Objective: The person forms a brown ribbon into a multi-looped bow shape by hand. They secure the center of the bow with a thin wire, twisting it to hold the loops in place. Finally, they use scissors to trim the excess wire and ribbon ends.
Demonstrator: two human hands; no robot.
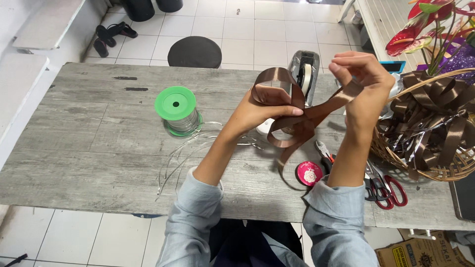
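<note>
From the head camera, you are holding a glossy brown satin ribbon point(297, 116) up above the grey weathered wooden tabletop point(99, 143), roughly over its middle right. Your left hand point(262, 106) has its grip closed on the crossing point of the ribbon, thumb and fingers pinched where the loops meet, with one loop arching over the top of that hand and another hanging below it. Your right hand point(358, 79) is raised higher, fingers curled shut around the ribbon's free length, which runs taut down to the pinch. A loose tail curls down toward a small round pink-and-black ribbon roll point(309, 173) lying on the tabletop. The ribbon looks light, soft and slick, so it will likely slide or spring open if the pinch loosens; the crossing point is the place to hold it, firmly, and the flat of the band is better taken by its edges to avoid creasing. Behind the ribbon stands a grey tape dispenser point(304, 69). To the left stands a spool of clear cord with a green cap point(177, 111), its loose strands trailing across the tabletop. By your right forearm lie red-handled scissors point(388, 190), and at the right edge sits a woven wicker basket point(440, 170) full of brown ribbon bows beside red flowers point(415, 29).
</note>
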